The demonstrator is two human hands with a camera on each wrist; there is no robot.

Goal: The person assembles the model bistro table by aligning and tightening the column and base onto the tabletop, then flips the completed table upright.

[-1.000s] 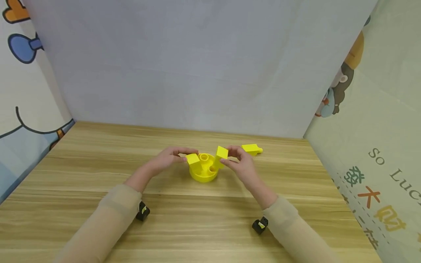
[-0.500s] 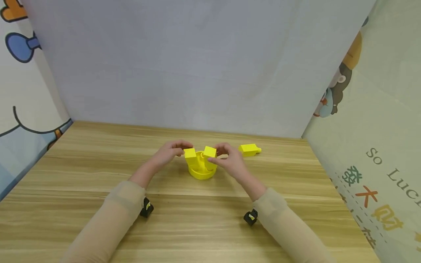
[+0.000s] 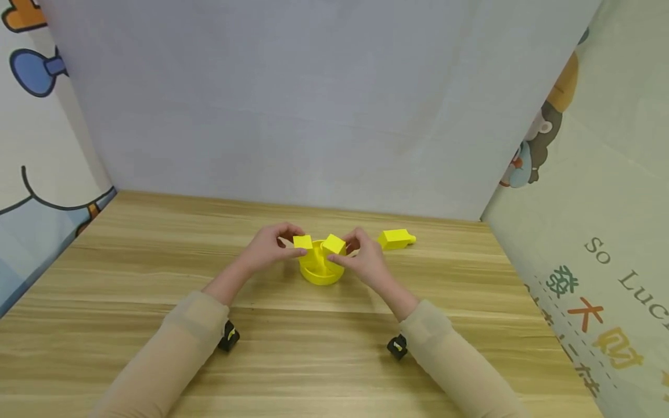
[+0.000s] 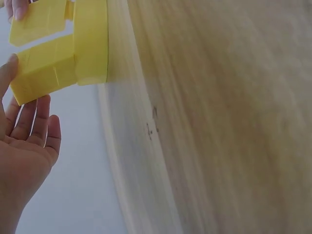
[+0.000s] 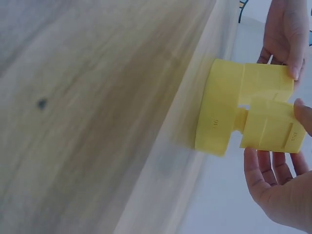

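Note:
A round yellow base point(image 3: 321, 279) with a raised rim stands on the table, two yellow blocks upright over it. My left hand point(image 3: 265, 249) pinches the left yellow block point(image 3: 302, 241), thumb in front and fingers behind. That block meets the base in the left wrist view. The right yellow block point(image 3: 333, 244) is between the thumb and fingers of my right hand point(image 3: 369, 260). In the right wrist view this block point(image 5: 273, 126) shows a narrow neck point(image 5: 240, 120) between its body and the base; whether the neck sits in a socket is hidden.
Another yellow block point(image 3: 395, 238) with a small peg lies on its side behind my right hand. The wooden table point(image 3: 313, 360) ends at a pale backdrop point(image 3: 313, 116). Printed cloths point(image 3: 590, 232) hang at both sides.
The right hand has carried its block leftward, over the base, and the block has since turned slightly. My left thumb has come round onto the front of the left block, which now stands straighter.

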